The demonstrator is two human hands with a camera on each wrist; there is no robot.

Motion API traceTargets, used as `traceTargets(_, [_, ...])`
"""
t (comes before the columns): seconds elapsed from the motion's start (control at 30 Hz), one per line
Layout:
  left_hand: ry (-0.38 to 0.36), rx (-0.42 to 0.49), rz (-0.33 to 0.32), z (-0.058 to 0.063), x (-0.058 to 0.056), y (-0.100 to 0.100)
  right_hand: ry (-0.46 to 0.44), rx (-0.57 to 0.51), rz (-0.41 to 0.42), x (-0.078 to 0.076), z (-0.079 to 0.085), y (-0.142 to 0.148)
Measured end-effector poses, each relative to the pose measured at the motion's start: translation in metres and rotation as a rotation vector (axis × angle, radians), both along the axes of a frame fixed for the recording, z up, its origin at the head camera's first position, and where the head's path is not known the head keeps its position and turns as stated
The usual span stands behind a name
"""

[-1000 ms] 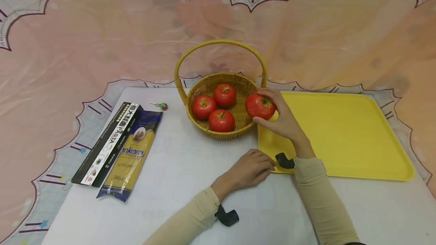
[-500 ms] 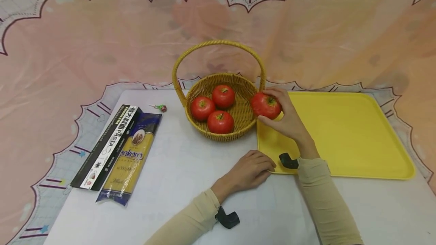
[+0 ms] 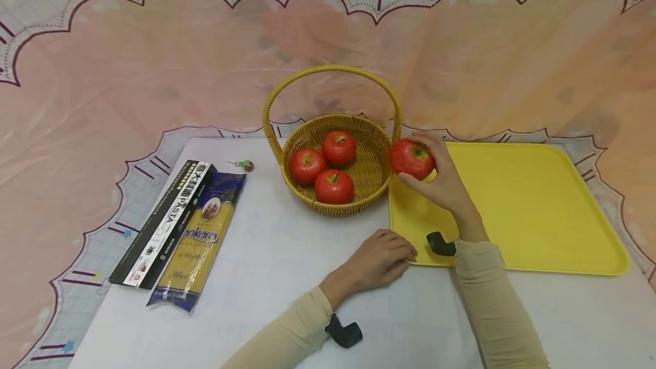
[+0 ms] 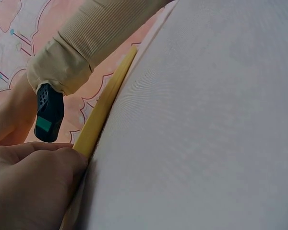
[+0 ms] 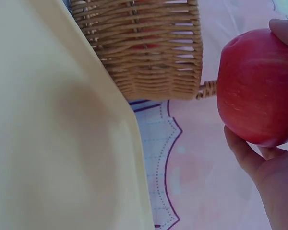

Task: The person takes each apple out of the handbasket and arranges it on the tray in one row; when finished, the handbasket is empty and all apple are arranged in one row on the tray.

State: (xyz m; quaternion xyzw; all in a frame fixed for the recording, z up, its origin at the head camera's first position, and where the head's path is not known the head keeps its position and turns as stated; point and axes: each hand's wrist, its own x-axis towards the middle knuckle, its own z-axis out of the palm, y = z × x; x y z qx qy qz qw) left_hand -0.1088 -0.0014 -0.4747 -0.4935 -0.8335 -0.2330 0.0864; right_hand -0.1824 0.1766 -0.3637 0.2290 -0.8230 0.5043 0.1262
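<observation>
My right hand (image 3: 443, 178) grips a red apple (image 3: 411, 159) between thumb and fingers. It holds the apple just off the right side of a wicker basket (image 3: 353, 208), over the left part of a yellow tray (image 3: 528, 204). In the right wrist view the apple (image 5: 259, 88) is raised above the pale tray surface (image 5: 53, 129), with the basket (image 5: 153, 67) beside it. Several more red apples (image 3: 334, 187) lie in the basket. My left hand (image 3: 379, 258) holds the tray's near left corner; in the left wrist view its fingers (image 4: 48, 167) are against the yellow rim (image 4: 103, 108).
On the left of the white table lie a black pasta box (image 3: 163, 224) and a blue and yellow Ankara pasta bag (image 3: 201, 241), overlapping. A small lollipop (image 3: 247, 165) lies behind them. The basket's tall handle (image 3: 333, 68) arches up. A patterned cloth (image 3: 328, 44) hangs behind.
My right hand has carried the apple to the right, from over the basket's right edge to over the tray. The left hand has stayed at the tray's corner.
</observation>
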Motion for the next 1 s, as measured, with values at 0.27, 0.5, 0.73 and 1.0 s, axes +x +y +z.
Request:
traceTargets(0.27, [0.008,0.007,-0.002,0.003,0.001,-0.001,-0.018,0.009,-0.024,-0.001,0.000,0.003])
traceTargets(0.5, [0.013,0.000,0.000,0.002,0.001,-0.001,0.007,0.002,-0.030,-0.002,-0.002,0.006])
traceTargets(0.73, [0.014,-0.018,0.003,0.003,0.001,-0.001,0.015,0.007,-0.042,-0.002,-0.004,0.009])
traceTargets(1.0, [0.016,-0.018,0.005,0.001,0.001,-0.001,-0.036,0.039,-0.055,-0.002,-0.006,0.011])
